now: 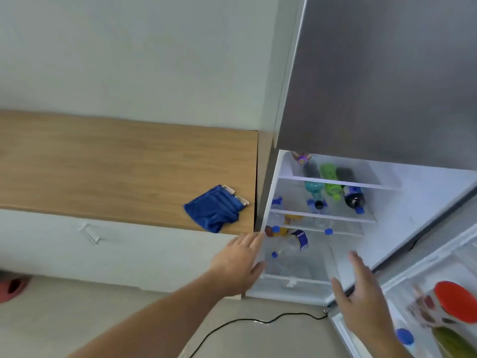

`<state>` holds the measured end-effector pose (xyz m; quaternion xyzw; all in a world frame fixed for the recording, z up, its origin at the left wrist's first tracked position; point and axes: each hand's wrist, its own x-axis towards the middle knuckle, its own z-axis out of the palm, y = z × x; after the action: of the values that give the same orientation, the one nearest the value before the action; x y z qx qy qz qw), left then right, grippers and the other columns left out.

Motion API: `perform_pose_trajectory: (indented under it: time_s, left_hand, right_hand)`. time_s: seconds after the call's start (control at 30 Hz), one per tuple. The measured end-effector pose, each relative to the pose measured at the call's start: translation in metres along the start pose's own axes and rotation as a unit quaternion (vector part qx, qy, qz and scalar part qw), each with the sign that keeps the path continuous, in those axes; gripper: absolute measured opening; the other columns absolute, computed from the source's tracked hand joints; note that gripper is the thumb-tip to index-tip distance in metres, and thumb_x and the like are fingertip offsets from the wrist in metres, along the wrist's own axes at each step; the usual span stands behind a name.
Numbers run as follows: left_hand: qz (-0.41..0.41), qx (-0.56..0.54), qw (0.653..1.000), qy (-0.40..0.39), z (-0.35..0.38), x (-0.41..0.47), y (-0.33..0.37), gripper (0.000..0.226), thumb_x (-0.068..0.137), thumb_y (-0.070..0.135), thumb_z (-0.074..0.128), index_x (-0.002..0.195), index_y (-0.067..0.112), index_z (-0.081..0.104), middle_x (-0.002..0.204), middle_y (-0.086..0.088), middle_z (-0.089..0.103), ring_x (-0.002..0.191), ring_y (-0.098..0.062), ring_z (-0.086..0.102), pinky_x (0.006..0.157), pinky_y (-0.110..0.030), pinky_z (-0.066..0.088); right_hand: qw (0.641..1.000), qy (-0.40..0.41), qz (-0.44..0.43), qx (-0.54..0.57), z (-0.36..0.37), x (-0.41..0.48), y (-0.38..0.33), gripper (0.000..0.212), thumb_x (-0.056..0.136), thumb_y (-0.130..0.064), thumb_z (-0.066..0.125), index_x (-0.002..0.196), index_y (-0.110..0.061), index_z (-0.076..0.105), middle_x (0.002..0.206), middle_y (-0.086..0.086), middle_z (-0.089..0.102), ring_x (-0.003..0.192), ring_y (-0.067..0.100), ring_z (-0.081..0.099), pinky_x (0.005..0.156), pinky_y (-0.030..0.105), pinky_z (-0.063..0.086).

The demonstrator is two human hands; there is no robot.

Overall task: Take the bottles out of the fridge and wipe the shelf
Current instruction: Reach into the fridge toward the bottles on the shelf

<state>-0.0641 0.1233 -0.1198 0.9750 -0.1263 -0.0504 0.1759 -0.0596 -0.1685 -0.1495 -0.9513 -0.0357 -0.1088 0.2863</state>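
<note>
The fridge stands open at the right, with several bottles lying on its glass shelves (322, 217). A teal bottle (313, 189), a green bottle (331, 186) and a dark bottle (353, 197) lie on a middle shelf. Lower down are a clear bottle with a blue label (296, 241) and an orange one (280, 231). A blue cloth (215, 209) lies crumpled on the wooden counter. My left hand (238, 262) is held open at the fridge's left edge, holding nothing. My right hand (366, 301) is open in front of the lowest compartment, empty too.
The wooden counter (116, 164) runs left of the fridge above white drawers (90, 233). The open fridge door (426, 293) at lower right holds a red-capped container (455, 301) and other items. A black cable (258, 321) crosses the floor. A red object (13, 288) sits at far left.
</note>
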Motion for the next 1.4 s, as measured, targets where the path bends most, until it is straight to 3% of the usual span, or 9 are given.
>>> perform_pose_trajectory:
  time_s: [0.13, 0.33, 0.67, 0.8, 0.87, 0.97, 1.07, 1.2, 1.4]
  left_hand:
    - [-0.131, -0.006, 0.991, 0.023, -0.015, 0.013, -0.07, 0.089, 0.101, 0.052, 0.047, 0.16, 0.007, -0.002, 0.168, -0.01, 0.006, 0.154, -0.026, 0.007, 0.123, -0.038, 0.011]
    - [-0.264, 0.055, 0.963, 0.025, -0.017, 0.04, -0.129, 0.132, 0.084, 0.058, 0.071, 0.151, 0.002, -0.029, 0.165, -0.016, -0.023, 0.154, -0.03, -0.011, 0.125, -0.043, 0.004]
    - [-0.225, 0.107, 0.965, -0.082, -0.016, 0.088, -0.196, 0.158, 0.061, 0.068, 0.084, 0.152, 0.003, -0.027, 0.165, -0.013, -0.023, 0.152, -0.027, -0.022, 0.125, -0.048, 0.0]
    - [-0.182, 0.079, 0.977, -0.074, -0.012, 0.086, -0.202, 0.161, 0.054, 0.085, 0.074, 0.154, 0.007, -0.026, 0.167, -0.008, -0.018, 0.152, -0.021, -0.02, 0.124, -0.043, -0.007]
    - [-0.125, 0.068, 0.989, -0.026, -0.012, 0.081, -0.191, 0.151, 0.06, 0.093, 0.059, 0.157, 0.008, -0.018, 0.169, -0.004, -0.007, 0.153, -0.017, -0.015, 0.123, -0.038, -0.01]
    - [-0.029, 0.069, 0.99, 0.121, 0.004, 0.078, -0.152, 0.112, 0.083, 0.081, 0.047, 0.159, 0.004, 0.016, 0.161, -0.007, 0.032, 0.146, -0.02, 0.014, 0.119, -0.036, 0.001]
    - [0.083, 0.068, 0.984, 0.139, 0.038, 0.088, -0.099, 0.088, 0.094, 0.066, 0.045, 0.155, 0.004, 0.03, 0.149, -0.009, 0.049, 0.137, -0.027, 0.042, 0.119, -0.038, 0.02]
    - [0.126, 0.033, 0.988, 0.087, 0.075, 0.121, -0.044, 0.087, 0.094, 0.058, 0.047, 0.157, 0.004, 0.022, 0.155, -0.013, 0.04, 0.141, -0.031, 0.038, 0.121, -0.041, 0.026]
    - [0.091, 0.041, 0.993, 0.065, 0.089, 0.157, -0.021, 0.09, 0.101, 0.049, 0.042, 0.156, 0.007, -0.015, 0.169, -0.012, -0.002, 0.154, -0.027, 0.001, 0.119, -0.031, -0.011]
  right_hand:
    - [0.98, -0.134, -0.136, -0.054, 0.054, 0.068, -0.094, 0.08, 0.084, -0.052, 0.065, 0.151, -0.025, 0.031, 0.152, -0.004, 0.04, 0.139, 0.016, 0.037, 0.114, 0.035, 0.035]
    - [0.926, -0.282, -0.238, -0.08, 0.141, 0.131, -0.18, 0.127, 0.061, -0.081, 0.064, 0.156, -0.03, -0.002, 0.165, -0.003, -0.007, 0.151, 0.019, -0.006, 0.123, 0.042, 0.011]
    - [0.868, -0.365, -0.268, -0.202, 0.226, 0.205, -0.205, 0.158, 0.035, -0.09, 0.066, 0.154, -0.029, -0.017, 0.162, 0.006, -0.025, 0.149, 0.025, -0.024, 0.122, 0.048, -0.002]
    - [0.908, -0.305, -0.281, -0.065, 0.201, 0.196, -0.189, 0.126, 0.058, -0.08, 0.067, 0.156, -0.017, 0.018, 0.163, 0.001, 0.016, 0.15, 0.017, 0.008, 0.122, 0.038, 0.015]
    - [0.933, -0.188, -0.305, 0.035, 0.181, 0.179, -0.164, 0.071, 0.083, -0.057, 0.065, 0.135, -0.011, 0.053, 0.135, 0.002, 0.056, 0.126, 0.02, 0.046, 0.107, 0.039, 0.04]
    - [0.952, -0.038, -0.294, 0.073, 0.153, 0.151, -0.097, 0.026, 0.093, -0.031, 0.058, 0.102, -0.009, 0.065, 0.1, 0.001, 0.061, 0.095, 0.023, 0.056, 0.083, 0.04, 0.047]
    - [0.975, -0.033, -0.218, 0.027, 0.139, 0.149, -0.028, 0.032, 0.091, -0.034, 0.058, 0.11, -0.008, 0.064, 0.112, 0.003, 0.058, 0.107, 0.024, 0.055, 0.091, 0.044, 0.047]
    - [0.989, -0.053, -0.13, -0.038, 0.13, 0.176, 0.008, 0.058, 0.088, -0.055, 0.054, 0.13, -0.015, 0.053, 0.134, 0.003, 0.049, 0.128, 0.022, 0.045, 0.107, 0.039, 0.042]
    - [0.993, -0.039, -0.095, -0.066, 0.135, 0.209, 0.039, 0.073, 0.085, -0.053, 0.065, 0.143, -0.017, 0.043, 0.149, 0.008, 0.041, 0.139, 0.024, 0.036, 0.109, 0.041, 0.042]
